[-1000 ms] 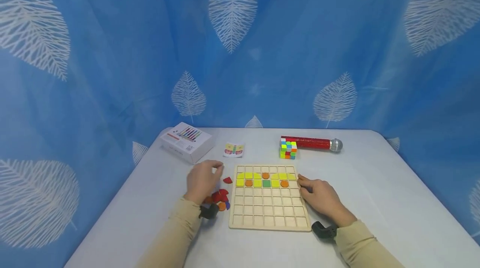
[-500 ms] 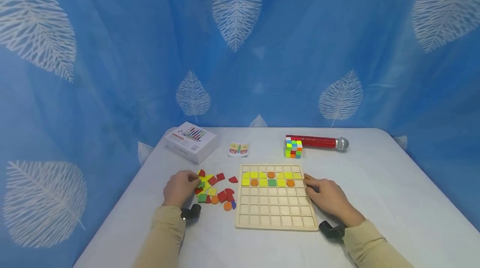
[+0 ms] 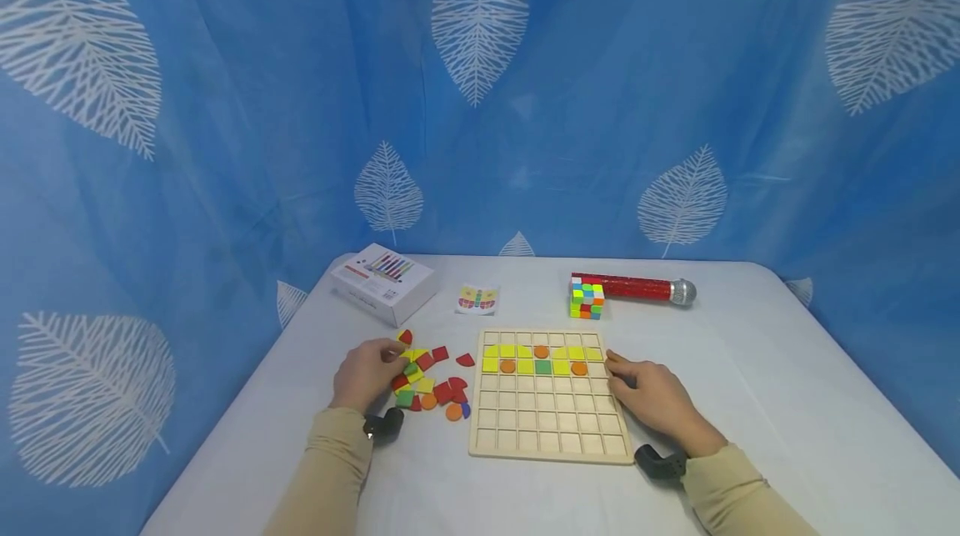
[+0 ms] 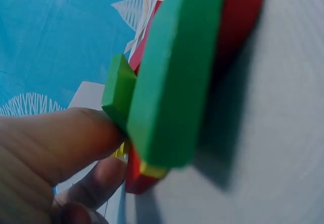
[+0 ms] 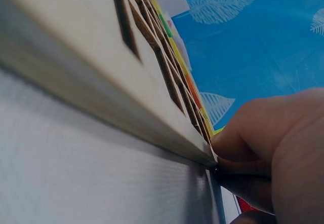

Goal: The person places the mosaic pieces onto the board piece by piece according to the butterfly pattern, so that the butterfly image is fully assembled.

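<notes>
A square wooden grid board [image 3: 551, 440] lies on the table, with yellow pieces, orange discs and a green square in its upper rows. My right hand [image 3: 655, 397] grips the board's right edge with thumb and fingers. Left of the board is a loose pile of coloured pieces: red squares [image 3: 443, 392], red quarter-rounds, yellow pieces, orange discs [image 3: 453, 412] and a green square [image 3: 405, 398]. At the pile's left side, my left hand [image 3: 367, 373] has its bent thumb and finger among the pieces. In the left wrist view, the thumb touches a small green piece [image 4: 119, 89]; whether it is pinched is unclear.
Behind the board lies a small pattern card [image 3: 477, 300]. A white box [image 3: 384, 284] stands at the back left. At the back right are a puzzle cube [image 3: 587, 299] and a red microphone [image 3: 637, 288]. A blue leaf-print curtain [image 3: 570, 102] hangs behind the table.
My left hand has moved left from beside the board's upper corner to the pile's left side, uncovering the pieces. Some pieces near its fingertips have shifted slightly. My right hand stays at the board's edge.
</notes>
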A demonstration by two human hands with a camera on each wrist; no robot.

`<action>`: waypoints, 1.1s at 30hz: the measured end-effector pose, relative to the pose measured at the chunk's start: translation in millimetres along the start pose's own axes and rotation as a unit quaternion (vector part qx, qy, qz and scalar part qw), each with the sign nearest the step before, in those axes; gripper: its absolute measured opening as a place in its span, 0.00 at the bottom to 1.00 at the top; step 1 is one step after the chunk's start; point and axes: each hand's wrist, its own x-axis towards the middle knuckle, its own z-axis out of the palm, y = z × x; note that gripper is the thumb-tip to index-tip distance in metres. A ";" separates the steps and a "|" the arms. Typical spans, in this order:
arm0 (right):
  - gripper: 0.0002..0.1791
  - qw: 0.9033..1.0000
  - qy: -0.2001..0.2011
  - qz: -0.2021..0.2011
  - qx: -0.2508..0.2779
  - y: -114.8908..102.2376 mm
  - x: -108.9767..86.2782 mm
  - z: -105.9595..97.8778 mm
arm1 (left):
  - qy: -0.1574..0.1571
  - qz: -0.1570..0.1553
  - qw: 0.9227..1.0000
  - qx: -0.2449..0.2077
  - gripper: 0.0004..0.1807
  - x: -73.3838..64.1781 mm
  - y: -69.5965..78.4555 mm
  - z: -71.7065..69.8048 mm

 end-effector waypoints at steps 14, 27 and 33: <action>0.23 1.000 0.005 -0.011 0.006 -3.8 -4.6 -1.5 | -0.017 -0.005 1.000 -0.020 0.17 6.3 -7.1 3.6; 0.22 1.000 0.005 -0.002 0.006 -2.7 -2.9 -3.2 | 0.019 0.002 0.998 -0.064 0.12 1.8 -1.7 0.4; 0.22 1.000 0.004 0.002 0.009 -2.8 -2.3 -3.6 | 0.057 0.034 0.992 -0.111 0.12 -8.0 28.3 -3.4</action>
